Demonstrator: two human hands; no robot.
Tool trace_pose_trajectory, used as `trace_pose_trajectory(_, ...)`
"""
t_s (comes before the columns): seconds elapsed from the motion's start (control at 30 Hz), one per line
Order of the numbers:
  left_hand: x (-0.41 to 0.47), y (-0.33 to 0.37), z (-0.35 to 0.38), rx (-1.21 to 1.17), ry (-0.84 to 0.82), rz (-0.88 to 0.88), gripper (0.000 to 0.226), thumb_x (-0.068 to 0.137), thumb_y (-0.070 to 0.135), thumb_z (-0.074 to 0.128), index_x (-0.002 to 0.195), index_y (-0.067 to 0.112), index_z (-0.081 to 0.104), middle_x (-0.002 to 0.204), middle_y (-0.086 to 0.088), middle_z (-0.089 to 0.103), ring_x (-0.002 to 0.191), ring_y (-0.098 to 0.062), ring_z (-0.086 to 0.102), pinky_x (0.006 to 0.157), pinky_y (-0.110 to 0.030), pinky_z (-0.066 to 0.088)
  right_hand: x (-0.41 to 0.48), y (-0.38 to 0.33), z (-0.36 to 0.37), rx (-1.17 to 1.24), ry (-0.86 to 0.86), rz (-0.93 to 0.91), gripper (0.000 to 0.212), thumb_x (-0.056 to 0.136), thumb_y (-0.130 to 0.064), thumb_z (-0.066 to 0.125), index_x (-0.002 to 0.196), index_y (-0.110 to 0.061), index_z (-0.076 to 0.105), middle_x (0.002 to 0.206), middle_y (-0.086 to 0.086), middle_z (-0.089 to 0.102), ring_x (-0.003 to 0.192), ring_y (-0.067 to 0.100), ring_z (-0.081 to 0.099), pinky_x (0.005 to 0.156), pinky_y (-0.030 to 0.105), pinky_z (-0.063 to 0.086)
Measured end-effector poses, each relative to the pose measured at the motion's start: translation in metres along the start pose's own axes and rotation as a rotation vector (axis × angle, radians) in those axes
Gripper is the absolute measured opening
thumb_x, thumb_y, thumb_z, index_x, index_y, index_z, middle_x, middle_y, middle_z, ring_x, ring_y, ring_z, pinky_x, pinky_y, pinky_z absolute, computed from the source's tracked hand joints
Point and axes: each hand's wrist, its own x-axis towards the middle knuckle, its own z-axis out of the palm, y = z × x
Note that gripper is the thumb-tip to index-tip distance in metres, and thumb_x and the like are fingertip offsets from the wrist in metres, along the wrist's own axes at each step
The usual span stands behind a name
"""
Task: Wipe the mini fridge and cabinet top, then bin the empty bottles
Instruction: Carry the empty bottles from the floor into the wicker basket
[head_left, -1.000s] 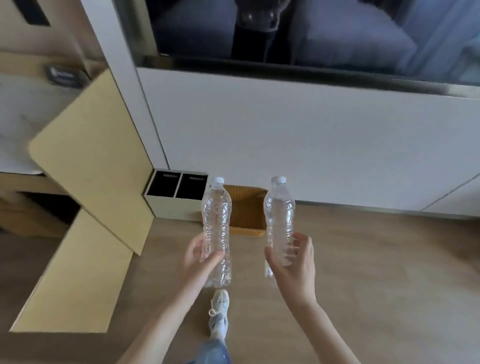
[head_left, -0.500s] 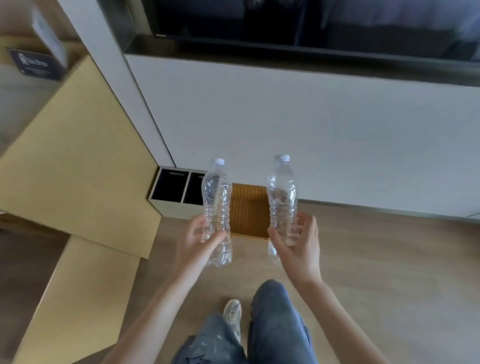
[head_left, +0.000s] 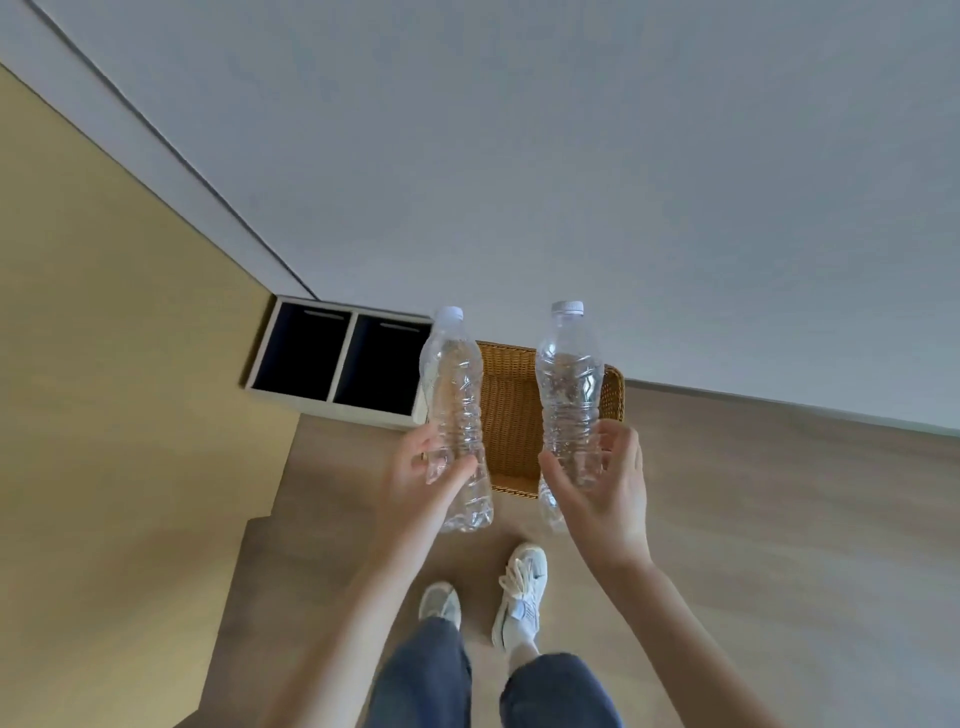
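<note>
I hold two clear empty plastic bottles with white caps, both upright. My left hand (head_left: 423, 480) grips the left bottle (head_left: 453, 395) round its lower body. My right hand (head_left: 605, 486) grips the right bottle (head_left: 569, 384) the same way. Both bottles hang over the floor in front of a brown wicker basket (head_left: 511, 415) that stands against the white wall. To the basket's left sits a white two-compartment bin (head_left: 332, 358) with dark openings.
A tan cabinet side (head_left: 114, 364) fills the left. The white wall panel (head_left: 571, 156) runs across the back. My two feet in white trainers (head_left: 522, 587) stand on the wooden floor (head_left: 779, 519) just short of the basket.
I have stepped closer to the wall and tilted my view down; the bin and basket now lie nearer, and the bottles stay upright in both hands.
</note>
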Motion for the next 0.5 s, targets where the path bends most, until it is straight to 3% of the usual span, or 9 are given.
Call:
trace_pose_trajectory(0.1,0.052,-0.028,0.028,0.019,-0.025,-0.030,0.057,0.080,0.036,0.078,0.131,0.034,0.054,0.122,0.018,0.058,0.115,-0.004,0.054,0.097,-0.040,0.051,0.032,0.045,0.026,-0.007,0.001,0.030,0.055,0.077,-0.042,0.078,0.110,-0.045,0.034,0.106,-0.018,0.046,0.097,-0.001,0.053,0.070,0.010,0.044)
trace_pose_trajectory(0.23,0.120,-0.073,0.060,0.011,-0.053,-0.056,0.057,0.080,0.035,0.078,0.132,0.033,0.053,0.121,0.018,0.057,0.113,-0.002,0.053,0.077,-0.017,0.040,0.065,0.109,0.068,-0.032,-0.002,0.048,0.058,0.077,-0.039,0.079,0.111,-0.045,0.033,0.106,-0.017,0.046,0.100,-0.004,0.051,0.070,0.003,0.043)
trace_pose_trajectory(0.4,0.203,-0.148,0.093,0.041,-0.059,-0.046,0.060,0.079,0.036,0.080,0.132,0.033,0.053,0.121,0.017,0.058,0.110,-0.001,0.054,0.084,-0.023,0.046,0.094,0.197,0.131,-0.041,-0.034,0.087,0.057,0.078,-0.037,0.080,0.111,-0.044,0.034,0.108,-0.011,0.049,0.096,0.002,0.056,0.069,0.012,0.050)
trace_pose_trajectory(0.5,0.256,-0.201,0.111,0.067,-0.072,-0.042,0.060,0.077,0.040,0.081,0.130,0.037,0.054,0.120,0.020,0.058,0.108,0.001,0.055,0.079,-0.019,0.043,0.111,0.256,0.177,-0.038,-0.060,0.089,0.058,0.078,-0.037,0.080,0.111,-0.044,0.034,0.110,-0.015,0.046,0.102,-0.008,0.049,0.072,0.004,0.045)
